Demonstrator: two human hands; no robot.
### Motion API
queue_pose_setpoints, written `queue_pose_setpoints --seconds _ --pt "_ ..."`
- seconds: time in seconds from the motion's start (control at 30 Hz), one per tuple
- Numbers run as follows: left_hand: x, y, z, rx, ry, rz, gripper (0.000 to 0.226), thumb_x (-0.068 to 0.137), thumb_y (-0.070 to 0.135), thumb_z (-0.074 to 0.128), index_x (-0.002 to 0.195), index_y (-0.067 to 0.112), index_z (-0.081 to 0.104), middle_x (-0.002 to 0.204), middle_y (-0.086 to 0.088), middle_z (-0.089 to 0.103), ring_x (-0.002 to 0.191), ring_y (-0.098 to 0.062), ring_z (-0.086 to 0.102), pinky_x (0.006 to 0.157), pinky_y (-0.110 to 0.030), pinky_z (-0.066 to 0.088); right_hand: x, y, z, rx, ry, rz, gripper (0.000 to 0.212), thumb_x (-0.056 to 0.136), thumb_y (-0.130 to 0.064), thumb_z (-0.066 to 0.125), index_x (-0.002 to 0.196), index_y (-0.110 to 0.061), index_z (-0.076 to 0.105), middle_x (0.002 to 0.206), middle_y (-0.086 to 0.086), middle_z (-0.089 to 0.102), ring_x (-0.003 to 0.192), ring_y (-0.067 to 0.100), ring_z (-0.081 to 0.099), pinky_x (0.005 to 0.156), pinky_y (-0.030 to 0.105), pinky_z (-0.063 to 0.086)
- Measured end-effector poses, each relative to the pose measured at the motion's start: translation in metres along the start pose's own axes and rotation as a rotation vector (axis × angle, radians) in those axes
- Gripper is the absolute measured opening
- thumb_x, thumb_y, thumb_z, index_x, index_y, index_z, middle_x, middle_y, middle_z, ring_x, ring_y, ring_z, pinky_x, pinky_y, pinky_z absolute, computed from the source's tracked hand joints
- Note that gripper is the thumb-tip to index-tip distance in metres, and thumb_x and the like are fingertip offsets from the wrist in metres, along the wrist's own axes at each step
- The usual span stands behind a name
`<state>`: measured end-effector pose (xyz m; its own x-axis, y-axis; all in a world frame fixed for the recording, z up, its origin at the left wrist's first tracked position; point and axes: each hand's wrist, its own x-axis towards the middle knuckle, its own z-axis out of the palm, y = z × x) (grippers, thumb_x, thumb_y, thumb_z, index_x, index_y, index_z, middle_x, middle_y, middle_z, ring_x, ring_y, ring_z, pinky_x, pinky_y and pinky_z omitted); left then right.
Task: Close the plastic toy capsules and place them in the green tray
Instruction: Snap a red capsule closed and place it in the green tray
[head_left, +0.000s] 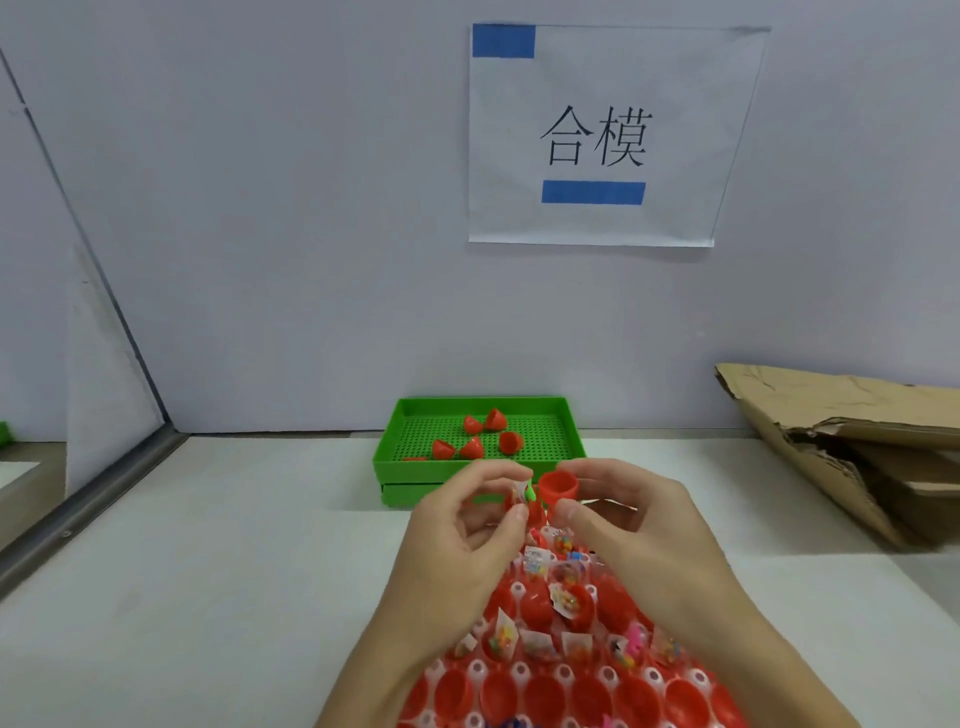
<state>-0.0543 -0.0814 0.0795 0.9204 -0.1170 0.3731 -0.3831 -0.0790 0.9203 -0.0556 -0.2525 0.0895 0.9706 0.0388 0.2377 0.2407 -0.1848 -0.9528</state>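
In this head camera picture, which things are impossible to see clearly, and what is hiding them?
- Capsule half in the left hand: mostly hidden by its fingers and a small toy packet.
- Holder rack: cut off by the bottom edge and covered by both forearms.
- Green tray: the front wall is partly hidden by the hands.
- Toy packets in the rack: too small and blurred to identify.
- Cardboard: cut off by the right edge.
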Motion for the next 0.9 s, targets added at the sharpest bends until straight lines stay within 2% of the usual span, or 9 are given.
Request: queue_pose_setpoints --seconds 0.13,0.23,0.47,0.63,0.77,0.9 --pt "0.019 0.006 0.002 -0.017 0.000 0.021 0.024 0.085 0.014 0.076 0.103 0.027 0.070 0.096 0.003 0.069 0.088 -0.017 0.073 0.077 -0.026 0.059 0.011 -0.008 -0.004 0.004 0.018 -0.076 0.021 0.087 -0.008 0.073 0.099 -0.025 0.073 0.088 -0.011 0.077 0.079 0.006 0.074 0.065 0.012 0.052" --pt "0.024 0.009 0.008 0.008 0.089 0.067 0.015 0.086 0.019 0.074 0.097 0.028 0.070 0.093 0.005 0.069 0.084 -0.012 0.072 0.071 -0.023 0.059 0.014 -0.012 -0.007 -0.008 0.025 -0.140 0.024 0.085 -0.006 0.074 0.095 -0.028 0.074 0.088 -0.011 0.077 0.077 0.007 0.074 0.065 0.011 0.052" --pt "0.024 0.018 0.014 -0.001 0.159 0.091 0.018 0.091 0.008 0.067 0.094 0.025 0.072 0.092 0.007 0.071 0.088 -0.008 0.071 0.076 -0.023 0.059 0.013 -0.018 -0.010 -0.004 0.026 -0.178 0.025 0.084 -0.006 0.076 0.094 -0.028 0.074 0.087 -0.011 0.077 0.077 0.006 0.074 0.065 0.011 0.053" --pt "0.023 0.022 0.011 -0.056 0.154 0.046 0.027 0.084 0.018 0.075 0.106 0.032 0.066 0.104 0.014 0.073 0.099 -0.004 0.070 0.082 -0.024 0.058 0.012 -0.022 -0.015 0.006 0.031 -0.179 0.025 0.082 -0.007 0.076 0.098 -0.027 0.074 0.089 -0.012 0.077 0.080 0.006 0.073 0.069 0.013 0.054" --pt "0.023 0.027 0.006 -0.020 0.105 0.087 0.030 0.075 0.023 0.079 0.103 0.025 0.070 0.099 0.014 0.074 0.095 -0.002 0.070 0.078 -0.014 0.055 0.011 -0.024 -0.017 0.015 0.012 -0.182 0.022 0.083 -0.007 0.076 0.098 -0.024 0.074 0.090 -0.009 0.077 0.081 0.008 0.073 0.069 0.015 0.055" --pt "0.023 0.030 0.005 0.013 0.078 0.113 0.033 0.072 0.015 0.082 0.101 0.024 0.070 0.097 0.014 0.074 0.093 -0.001 0.070 0.076 -0.008 0.052 0.011 -0.026 -0.021 0.049 -0.014 -0.184 0.024 0.083 0.000 0.074 0.097 -0.019 0.073 0.090 -0.006 0.078 0.083 0.008 0.074 0.069 0.013 0.054"
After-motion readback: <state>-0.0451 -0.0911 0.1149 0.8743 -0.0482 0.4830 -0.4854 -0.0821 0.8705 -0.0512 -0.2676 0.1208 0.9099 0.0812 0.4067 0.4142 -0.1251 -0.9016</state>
